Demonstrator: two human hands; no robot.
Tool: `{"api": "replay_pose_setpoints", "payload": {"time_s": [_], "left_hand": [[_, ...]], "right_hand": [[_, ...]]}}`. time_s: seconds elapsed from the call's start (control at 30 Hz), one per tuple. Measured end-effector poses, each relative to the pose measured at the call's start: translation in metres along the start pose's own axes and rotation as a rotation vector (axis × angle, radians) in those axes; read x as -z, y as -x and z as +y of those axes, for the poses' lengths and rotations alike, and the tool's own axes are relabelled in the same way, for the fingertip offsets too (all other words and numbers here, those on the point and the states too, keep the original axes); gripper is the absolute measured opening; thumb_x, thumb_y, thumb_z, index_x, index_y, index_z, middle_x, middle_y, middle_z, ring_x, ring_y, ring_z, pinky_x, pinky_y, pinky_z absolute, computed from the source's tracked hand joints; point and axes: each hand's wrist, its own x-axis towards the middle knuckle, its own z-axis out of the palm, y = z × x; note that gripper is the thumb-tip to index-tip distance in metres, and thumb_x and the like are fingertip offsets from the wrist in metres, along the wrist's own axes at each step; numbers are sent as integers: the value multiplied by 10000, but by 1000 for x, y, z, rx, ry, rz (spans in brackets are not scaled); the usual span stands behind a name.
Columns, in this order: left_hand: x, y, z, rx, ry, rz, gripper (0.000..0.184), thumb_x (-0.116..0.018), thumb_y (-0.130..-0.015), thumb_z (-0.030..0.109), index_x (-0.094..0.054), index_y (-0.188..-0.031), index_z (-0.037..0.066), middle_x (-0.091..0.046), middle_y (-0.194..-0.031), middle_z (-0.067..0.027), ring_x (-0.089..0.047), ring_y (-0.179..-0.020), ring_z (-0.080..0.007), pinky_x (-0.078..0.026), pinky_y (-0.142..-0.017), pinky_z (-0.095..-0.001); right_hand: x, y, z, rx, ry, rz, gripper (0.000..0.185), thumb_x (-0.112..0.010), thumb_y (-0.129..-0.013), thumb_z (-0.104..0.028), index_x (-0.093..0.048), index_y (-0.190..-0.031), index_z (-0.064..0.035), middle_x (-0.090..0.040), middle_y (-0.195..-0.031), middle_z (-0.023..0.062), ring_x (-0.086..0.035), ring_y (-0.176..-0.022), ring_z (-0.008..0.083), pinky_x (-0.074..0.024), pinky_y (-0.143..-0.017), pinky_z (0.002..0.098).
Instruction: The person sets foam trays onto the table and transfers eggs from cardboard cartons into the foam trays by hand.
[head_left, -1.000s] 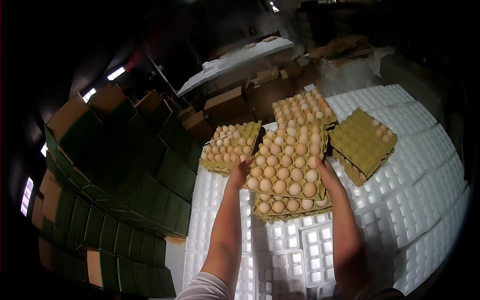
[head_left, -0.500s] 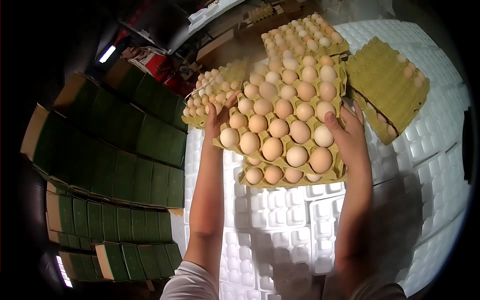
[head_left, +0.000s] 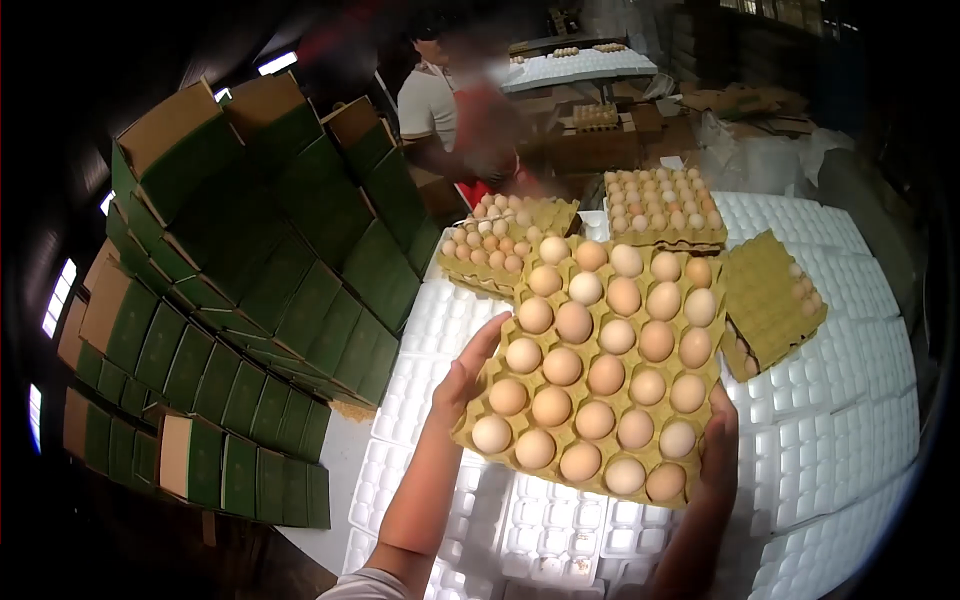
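Note:
A yellowish pulp tray full of eggs [head_left: 605, 375] is held between my hands above white foam trays [head_left: 560, 525]. At its left edge, my left hand [head_left: 473, 370] grips it; my right hand [head_left: 720, 440] grips the right edge, its fingers partly hidden by shadow. Behind it on the left stand more egg trays [head_left: 490, 245]. Farther back sits another stack full of eggs [head_left: 663, 205]. To the right lies a tilted pulp tray [head_left: 770, 295] with a few eggs visible at its right side.
Green cartons [head_left: 240, 230] are stacked high along the left. A person in a red apron [head_left: 485, 125] stands beyond the trays. At the back are a white-topped table [head_left: 580, 68], brown cardboard boxes [head_left: 590, 150] and crumpled clear plastic [head_left: 780, 155].
Both hands have lifted the full egg tray off the stack and brought it nearer to me. The view has shifted, and the person in the red apron now shows more fully.

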Motion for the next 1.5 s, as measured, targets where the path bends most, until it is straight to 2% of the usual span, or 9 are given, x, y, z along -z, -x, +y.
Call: {"api": "replay_pose_setpoints", "payload": {"time_s": [0.4,0.63,0.73,0.77,0.87,0.9,1.0,1.23,1.5], "left_hand": [[-5,383,-65,309,217,330,942,-646,-959,631,-400,-1567,-45,-487,-1568,-191,-481,-1439,-320,-377,-1215,-474],[-4,429,-111,419,-16,380,690,-685,-1001,473,-555,-1473,-14,-626,-1065,3,-549,-863,-89,-447,-755,-236],[34,435,-168,360,-167,446,391,-531,-1083,234,-654,-1369,-2,-656,-1117,-37,-587,-974,-145,-490,-896,-332],[31,431,-169,276,-229,462,389,-601,-1060,295,-675,-1326,21,-587,-971,32,-468,-758,-57,-392,-678,-218],[20,425,-168,178,-578,487,344,-531,-1080,244,-676,-1293,16,-608,-1002,5,-519,-817,-88,-458,-762,-257],[28,430,-183,193,-596,519,329,-519,-1061,180,-677,-1231,-53,-675,-1242,-228,-631,-1184,-335,-476,-1048,-444],[-23,438,-138,-135,-1096,572,298,-538,-1042,185,-692,-1199,-15,-604,-1317,-308,-547,-1265,-468,-438,-1084,-540],[-86,454,-87,-95,-1205,-37,433,-542,-1010,318,-655,-1244,-29,-564,-1384,-342,-535,-1252,-513,-435,-1061,-582],[-84,480,-138,-267,-1493,149,432,-517,-1010,295,-625,-1311,5,-514,-1480,-302,-533,-1275,-518,-449,-1062,-583]], "right_hand": [[-21,332,0,-534,26,-55,456,-563,-1076,-397,-679,-1185,30,-724,-1116,71,-659,-1011,191,-548,-880,376],[-18,378,54,-585,85,38,365,-628,-1067,-290,-712,-1232,24,-742,-1114,42,-663,-987,127,-549,-880,317],[-21,371,42,-645,168,42,436,-652,-1050,-357,-700,-1278,12,-744,-1146,59,-672,-1011,136,-551,-893,318],[-27,368,35,-660,201,49,457,-656,-1043,-374,-696,-1287,11,-744,-1150,68,-674,-1019,143,-550,-902,322],[-27,374,34,-602,508,46,638,-692,-987,-448,-596,-1410,19,-711,-1262,202,-692,-1135,308,-539,-989,368],[-32,378,33,-489,660,79,694,-689,-977,-471,-541,-1464,0,-648,-1355,232,-643,-1222,349,-517,-1033,407],[-45,400,5,-268,1034,-44,791,-664,-972,-523,-424,-1573,-69,-452,-1549,292,-471,-1412,433,-436,-1137,507],[-32,458,10,5,1258,-356,784,-600,-998,-556,-386,-1619,-129,-217,-1692,279,-279,-1529,493,-312,-1223,576],[-2,458,20,241,1056,-475,623,-668,-984,-481,-543,-1511,-171,-225,-1675,296,-241,-1518,554,-364,-1181,623]]}}
